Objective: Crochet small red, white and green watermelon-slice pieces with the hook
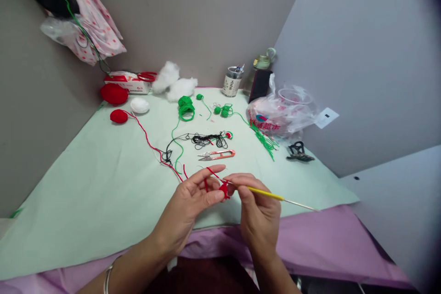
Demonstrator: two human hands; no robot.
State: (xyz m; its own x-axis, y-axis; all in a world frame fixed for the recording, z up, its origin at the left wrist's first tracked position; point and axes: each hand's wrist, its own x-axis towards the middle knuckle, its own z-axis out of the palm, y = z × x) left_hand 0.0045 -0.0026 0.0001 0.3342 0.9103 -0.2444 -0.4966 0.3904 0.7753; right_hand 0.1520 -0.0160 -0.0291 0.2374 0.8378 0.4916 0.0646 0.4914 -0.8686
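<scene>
My left hand [203, 193] pinches a small red crochet piece [224, 190] between thumb and fingers, with red yarn [147, 140] looped over its raised index finger. That strand runs back across the table to a red yarn ball [119, 116]. In my right hand [259, 206] is a crochet hook with a yellow handle [265, 192], held like a pen. Its working tip meets the red piece, though my fingers partly cover it. Just beyond my hands lie orange-handled thread snips [218, 155] and a tangle of black yarn [208, 140].
White stuffing [181, 87], a tissue box [129, 83] and red scissors [147, 76] are at the back left. Green yarn [186, 108] lies mid-table. A pen holder [232, 81], a phone [261, 85], a plastic bag [282, 112] and a black hair claw [299, 152] stand toward the right.
</scene>
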